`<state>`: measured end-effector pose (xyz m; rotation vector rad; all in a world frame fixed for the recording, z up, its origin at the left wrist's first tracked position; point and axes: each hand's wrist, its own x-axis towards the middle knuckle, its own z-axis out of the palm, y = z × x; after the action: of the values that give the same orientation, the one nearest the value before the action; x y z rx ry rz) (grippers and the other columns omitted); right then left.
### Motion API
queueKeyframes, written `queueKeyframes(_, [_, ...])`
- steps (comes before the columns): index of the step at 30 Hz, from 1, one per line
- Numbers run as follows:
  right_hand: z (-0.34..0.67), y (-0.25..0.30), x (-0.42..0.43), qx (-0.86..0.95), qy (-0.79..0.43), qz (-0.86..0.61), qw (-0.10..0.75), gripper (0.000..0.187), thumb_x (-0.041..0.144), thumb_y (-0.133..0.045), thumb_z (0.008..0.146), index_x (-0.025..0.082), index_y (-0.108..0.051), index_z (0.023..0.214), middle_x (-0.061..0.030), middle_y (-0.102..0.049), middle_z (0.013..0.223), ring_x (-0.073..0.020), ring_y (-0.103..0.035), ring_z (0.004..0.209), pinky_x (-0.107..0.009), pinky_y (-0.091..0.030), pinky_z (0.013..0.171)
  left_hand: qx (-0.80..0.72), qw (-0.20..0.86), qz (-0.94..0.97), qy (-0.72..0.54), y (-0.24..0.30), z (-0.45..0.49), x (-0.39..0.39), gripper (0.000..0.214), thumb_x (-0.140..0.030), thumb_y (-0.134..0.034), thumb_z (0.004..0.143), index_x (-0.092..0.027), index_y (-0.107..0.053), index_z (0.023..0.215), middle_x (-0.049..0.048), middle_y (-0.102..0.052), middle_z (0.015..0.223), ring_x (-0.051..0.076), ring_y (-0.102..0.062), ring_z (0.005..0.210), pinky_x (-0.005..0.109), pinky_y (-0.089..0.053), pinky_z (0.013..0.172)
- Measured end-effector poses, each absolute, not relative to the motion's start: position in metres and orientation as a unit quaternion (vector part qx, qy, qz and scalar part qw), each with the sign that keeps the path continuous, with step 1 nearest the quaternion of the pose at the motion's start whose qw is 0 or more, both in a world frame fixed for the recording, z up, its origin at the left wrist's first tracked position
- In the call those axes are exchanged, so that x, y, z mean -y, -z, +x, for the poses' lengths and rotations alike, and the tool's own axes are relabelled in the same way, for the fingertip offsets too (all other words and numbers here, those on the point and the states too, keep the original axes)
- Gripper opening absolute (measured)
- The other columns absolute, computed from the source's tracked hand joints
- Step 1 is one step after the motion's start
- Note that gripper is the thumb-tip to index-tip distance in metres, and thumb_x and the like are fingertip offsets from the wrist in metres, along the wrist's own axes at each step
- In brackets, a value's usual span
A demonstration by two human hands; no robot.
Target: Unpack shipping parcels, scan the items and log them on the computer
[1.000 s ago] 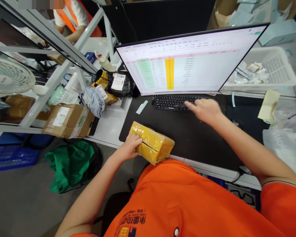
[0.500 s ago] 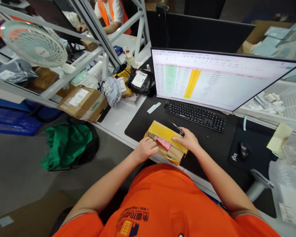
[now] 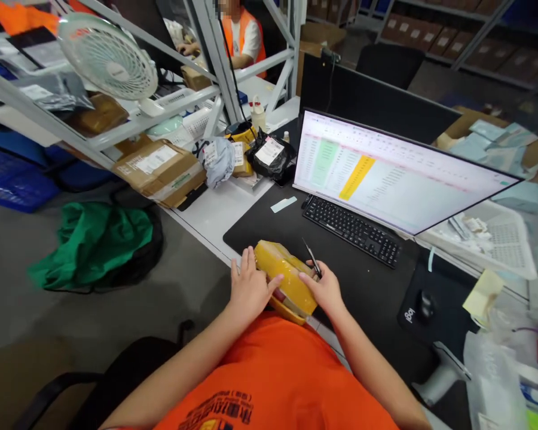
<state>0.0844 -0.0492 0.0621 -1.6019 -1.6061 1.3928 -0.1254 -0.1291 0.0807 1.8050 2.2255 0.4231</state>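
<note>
A small parcel wrapped in yellow tape (image 3: 283,276) lies at the near edge of the black desk mat (image 3: 367,286), close to my body. My left hand (image 3: 250,289) rests on its left side with the fingers spread over it. My right hand (image 3: 323,288) presses against the parcel's right end and grips a thin dark blade or pen (image 3: 312,258) that points away from me. A bit of pink shows at the parcel's near edge.
A black keyboard (image 3: 350,230) and a wide monitor (image 3: 397,176) stand behind the parcel, a mouse (image 3: 425,301) to the right. Cardboard boxes (image 3: 161,170), bagged parcels (image 3: 269,156) and a fan (image 3: 110,60) crowd the left shelving. A person in orange sits beyond. A white basket (image 3: 497,245) is at right.
My right hand left the keyboard, came to the parcel with a thin tool, and the tape was opened. My view has swung to the left and the parcel now sits closer to me.
</note>
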Motion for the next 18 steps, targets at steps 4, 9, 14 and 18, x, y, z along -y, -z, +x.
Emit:
queueKeyframes(4, [0.041,-0.07,0.072,0.507,-0.617,-0.52,0.302,0.041,0.049,-0.074,0.075,0.024,-0.065,0.107,-0.0001,-0.064,0.085,-0.0169,-0.058,0.073,-0.03,-0.047,0.067,-0.84,0.19,0.485,-0.15,-0.074,-0.133,0.105,0.067,-0.071,-0.048,0.091,-0.011,-0.068,0.11,0.0311,-0.051,0.143,0.05,-0.047,0.135,0.067,-0.041,0.106])
queueKeyframes(9, [0.005,-0.054,0.101,0.236,-0.803,-0.463,0.293,0.052,0.062,-0.076,0.066,0.026,-0.055,0.096,0.0085,-0.043,0.066,-0.007,-0.025,0.046,-0.023,-0.021,0.043,-0.855,0.171,0.475,-0.116,-0.079,-0.153,0.078,0.073,-0.078,-0.067,0.07,-0.015,-0.063,0.107,0.0313,-0.05,0.141,0.054,-0.043,0.137,0.076,-0.035,0.105])
queueKeyframes(14, [0.063,-0.043,0.079,0.318,-0.7,-0.519,0.374,0.059,0.077,-0.052,0.083,0.025,-0.063,0.107,0.0032,-0.05,0.073,-0.0087,-0.029,0.046,-0.024,-0.022,0.044,-0.78,0.167,0.602,-0.038,-0.099,-0.156,0.1,0.068,-0.044,-0.091,0.055,-0.017,-0.061,0.11,0.0271,-0.044,0.151,0.05,-0.04,0.141,0.075,-0.025,0.116])
queueKeyframes(18, [0.145,-0.052,0.059,0.7,-0.495,-0.448,0.254,0.053,0.063,-0.044,0.099,0.025,-0.074,0.12,-0.0048,-0.064,0.082,-0.0196,-0.06,0.074,-0.032,-0.045,0.066,-0.673,0.23,0.703,-0.026,-0.104,-0.17,0.124,0.06,-0.034,-0.091,0.058,-0.02,-0.061,0.107,0.0218,-0.046,0.152,0.045,-0.042,0.143,0.077,-0.015,0.121])
